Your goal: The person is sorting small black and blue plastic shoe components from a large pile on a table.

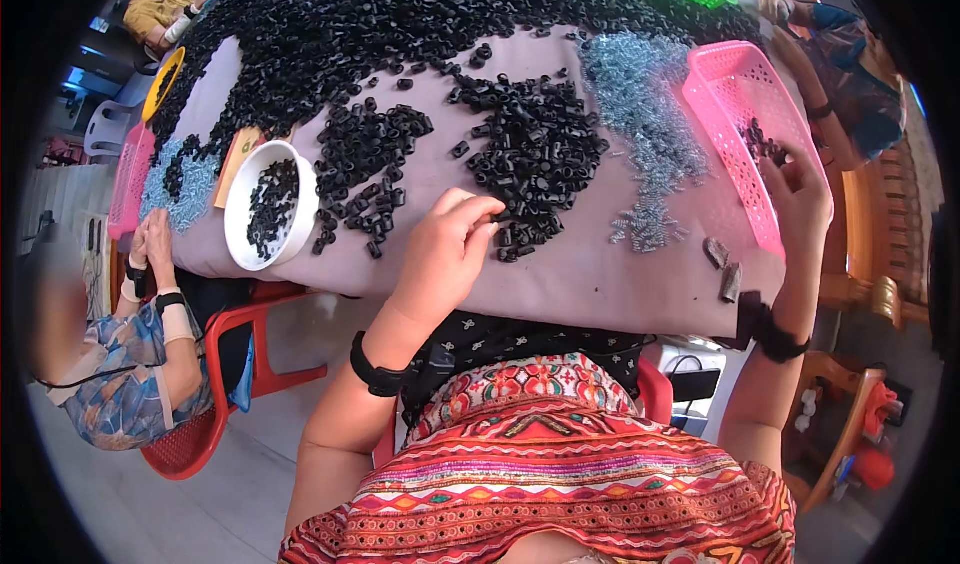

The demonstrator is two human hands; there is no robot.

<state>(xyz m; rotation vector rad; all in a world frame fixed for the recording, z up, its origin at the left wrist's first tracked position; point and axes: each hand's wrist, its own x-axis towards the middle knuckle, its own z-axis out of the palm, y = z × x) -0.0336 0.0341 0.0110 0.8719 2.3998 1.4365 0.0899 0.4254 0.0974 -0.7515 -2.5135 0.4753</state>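
My left hand (445,249) rests on the mauve-covered table (600,284), its fingertips pinched together at the near edge of a pile of small black plastic pieces (535,154); whether a piece sits between the fingers I cannot make out. My right hand (800,199) is raised at the near end of a pink mesh basket (735,94), fingers spread and curled over its rim, nothing visible in it. A few black pieces (762,146) lie inside the basket. Silvery metal springs (640,114) are heaped between the black pile and the basket.
A white bowl (240,229) holding black pieces stands at the left. A huge heap of black pieces (400,14) covers the far table. Two dark assembled parts (724,269) lie near the front edge. A person on a red chair (215,404) sits at the left; others sit at the far corners.
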